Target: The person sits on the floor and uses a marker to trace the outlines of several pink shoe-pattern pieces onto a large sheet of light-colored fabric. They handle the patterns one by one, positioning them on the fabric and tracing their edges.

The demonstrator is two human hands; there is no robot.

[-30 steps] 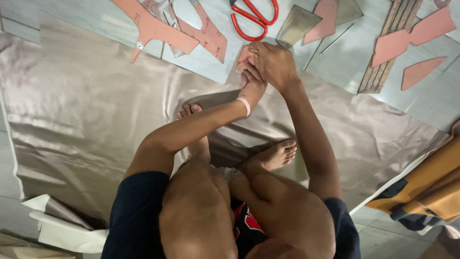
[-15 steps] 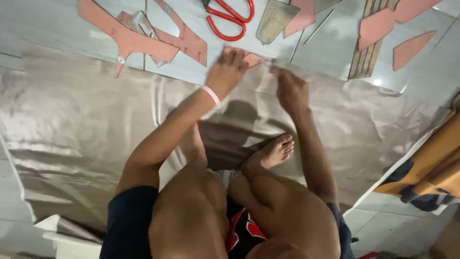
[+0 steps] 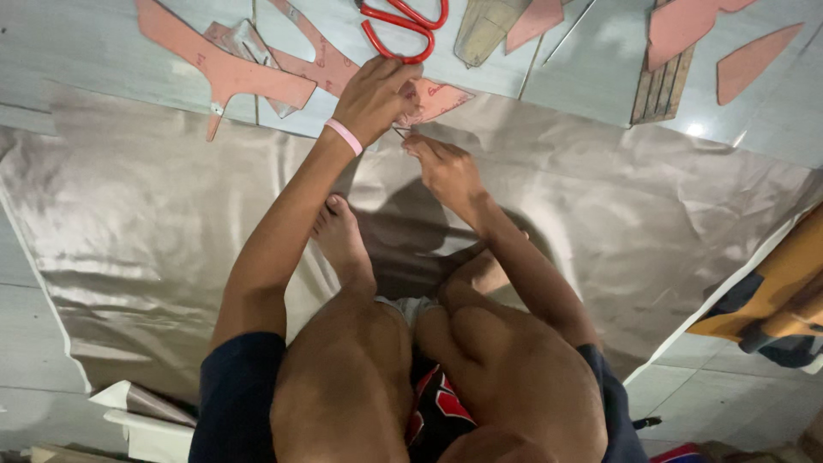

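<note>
Head view, only 1 cam. I'm squatting on a big sheet of shiny taupe satin fabric spread over the pale grey tiled floor, both knees up, left foot flat on the cloth.

My left hand, pink band on the wrist, sits at the far edge of the fabric, fingers curled down onto a salmon-pink card pattern piece that lies half on the cloth, half on the tile. Pressing it rather than gripping, palm over it.

My right hand is just beside, fingertips pinched narrow on something thin at the fabric edge near the left thumb. Looks like a pin or a fold of cloth, too small to tell which.

Just beyond the left hand, touching distance: red-handled scissors flat on the tile. To the left, a long salmon-pink card cutout, w/ more pink pieces around. Far right, a wooden slatted strip and 2 more pink shapes. Orange-and-dark bundle at the right edge, off the fabric.
</note>
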